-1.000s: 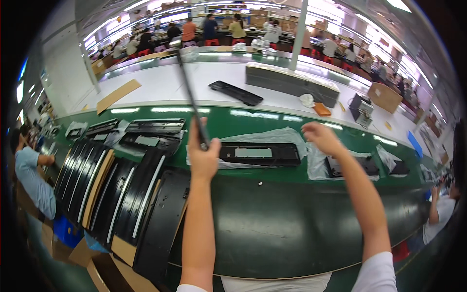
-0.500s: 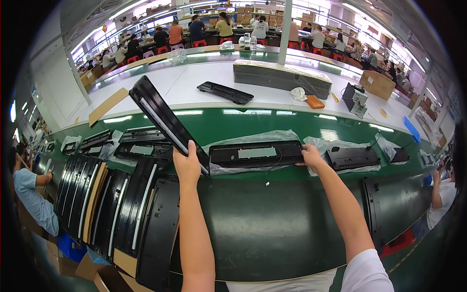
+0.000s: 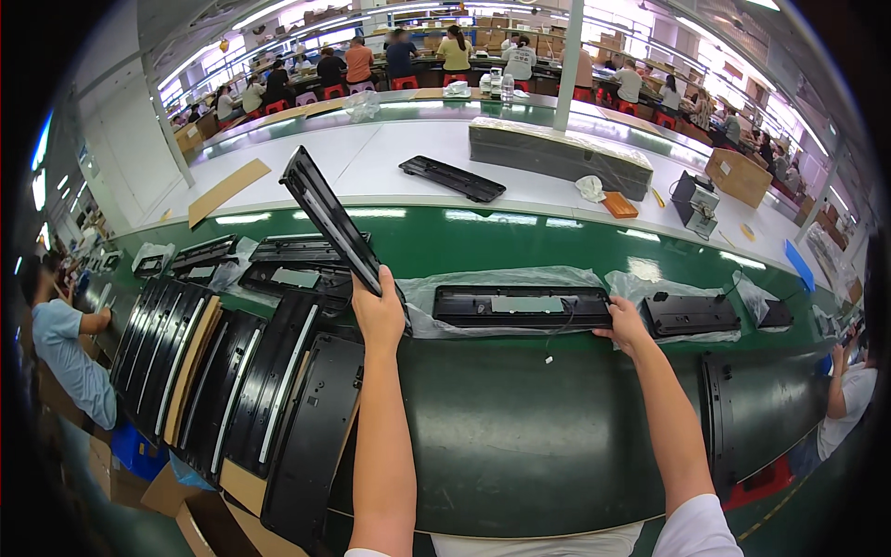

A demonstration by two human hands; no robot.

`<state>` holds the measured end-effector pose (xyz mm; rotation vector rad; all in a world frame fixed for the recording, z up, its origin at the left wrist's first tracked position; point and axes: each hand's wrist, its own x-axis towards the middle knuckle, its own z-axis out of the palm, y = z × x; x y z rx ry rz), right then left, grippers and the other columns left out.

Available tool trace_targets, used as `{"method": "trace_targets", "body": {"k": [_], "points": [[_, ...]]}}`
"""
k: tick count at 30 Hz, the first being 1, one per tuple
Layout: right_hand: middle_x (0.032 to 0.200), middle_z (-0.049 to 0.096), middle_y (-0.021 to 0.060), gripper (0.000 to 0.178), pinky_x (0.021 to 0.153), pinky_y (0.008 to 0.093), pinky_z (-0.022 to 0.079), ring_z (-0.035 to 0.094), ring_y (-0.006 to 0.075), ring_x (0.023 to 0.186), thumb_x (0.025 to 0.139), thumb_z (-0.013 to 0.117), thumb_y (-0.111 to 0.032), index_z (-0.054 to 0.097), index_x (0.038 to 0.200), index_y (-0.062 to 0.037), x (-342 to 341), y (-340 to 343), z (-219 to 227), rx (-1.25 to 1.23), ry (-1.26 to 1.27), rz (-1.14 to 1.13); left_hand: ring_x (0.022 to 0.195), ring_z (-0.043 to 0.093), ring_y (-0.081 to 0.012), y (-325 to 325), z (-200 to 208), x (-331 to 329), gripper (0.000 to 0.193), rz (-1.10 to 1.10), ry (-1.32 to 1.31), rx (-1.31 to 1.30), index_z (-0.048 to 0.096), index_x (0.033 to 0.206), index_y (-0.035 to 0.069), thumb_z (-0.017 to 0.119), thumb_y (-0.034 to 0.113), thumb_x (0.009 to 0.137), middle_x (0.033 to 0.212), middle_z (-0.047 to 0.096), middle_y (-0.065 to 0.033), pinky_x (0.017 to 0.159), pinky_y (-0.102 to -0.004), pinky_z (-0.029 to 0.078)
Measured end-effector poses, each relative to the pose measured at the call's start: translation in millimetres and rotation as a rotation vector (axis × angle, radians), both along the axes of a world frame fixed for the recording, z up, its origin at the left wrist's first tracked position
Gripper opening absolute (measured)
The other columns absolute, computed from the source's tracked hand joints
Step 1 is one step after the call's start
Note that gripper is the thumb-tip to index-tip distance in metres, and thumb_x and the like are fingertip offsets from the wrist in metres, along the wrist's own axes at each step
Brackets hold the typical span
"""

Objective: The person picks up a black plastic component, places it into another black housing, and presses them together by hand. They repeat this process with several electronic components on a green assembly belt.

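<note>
Where behind the hands (image 3: 378, 311), black panel (image 3: 330, 212) and housing (image 3: 520, 318) hidden.

White, short sleeves are worn. The right sleeve (image 3: 696, 531) is softly creased; of the left sleeve (image 3: 365, 553), only a sliver is shown. Both the left hand (image 3: 379, 316) and right hand (image 3: 624, 327) are bare. White cloth (image 3: 538, 543) is seen between the forearms (image 3: 385, 455).

The left grip (image 3: 378, 311) hides part of the tilted black panel (image 3: 332, 212) — its lower stretch. The dark rim cuts off a white-shirted co-worker (image 3: 850, 394) at right; the lower edge crops both white sleeves (image 3: 696, 531) and a cardboard box (image 3: 221, 529). The white cable connector (image 3: 548, 359) — too small to tell in detail.
</note>
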<state>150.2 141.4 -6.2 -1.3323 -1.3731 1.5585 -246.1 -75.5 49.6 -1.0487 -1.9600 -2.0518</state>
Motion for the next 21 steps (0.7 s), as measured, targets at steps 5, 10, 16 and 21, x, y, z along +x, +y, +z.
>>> {"method": "trace_targets", "body": {"k": [5,10,16,21], "points": [[0.128,0.06,0.0171,0.039,0.078,0.0414,0.068,0.068,0.0275,0.105,0.112,0.031,-0.012,0.05,0.142,0.0025,4.4,0.2,-2.9,-0.007,0.016,-0.031,0.103,0.068,-0.0394,1.6,-1.0,8.0,0.042,0.008,0.0,-0.006,0.054,0.137,-0.008,0.056,0.021,0.107,0.116,0.069,-0.0254,0.093,-0.0443,0.051],[0.125,0.062,0.0151,0.038,0.077,0.0401,0.067,0.068,0.025,0.101,0.113,0.031,-0.014,0.053,0.14,0.0005,13.8,-3.6,-2.5,-0.007,0.04,-0.071,0.105,0.066,-0.0398,5.5,-6.0,11.1,0.043,-0.012,0.016,-0.001,0.055,0.135,-0.009,0.054,0.024,0.109,0.118,0.068,-0.0256,0.094,-0.045,0.05],[0.128,0.062,0.0154,0.038,0.077,0.0422,0.067,0.069,0.0262,0.105,0.112,0.033,-0.013,0.051,0.143,0.0003,0.0,-18.3,5.5,0.003,0.08,-0.03,0.105,0.067,-0.0396,6.9,-9.3,5.8,0.042,0.039,0.044,0.052,0.058,0.13,-0.009,0.056,0.027,0.108,0.118,0.069,-0.0249,0.094,-0.0452,0.05],[0.119,0.067,0.014,0.037,0.076,0.0361,0.065,0.071,0.0234,0.089,0.11,0.043,-0.017,0.057,0.141,-0.0001,-8.1,-24.6,12.0,0.114,-0.096,-0.028,0.112,0.067,-0.0377,4.0,-6.1,8.4,0.048,0.016,-0.018,0.037,0.061,0.127,-0.01,0.059,0.034,0.108,0.121,0.07,-0.0242,0.1,-0.0428,0.048]]}}
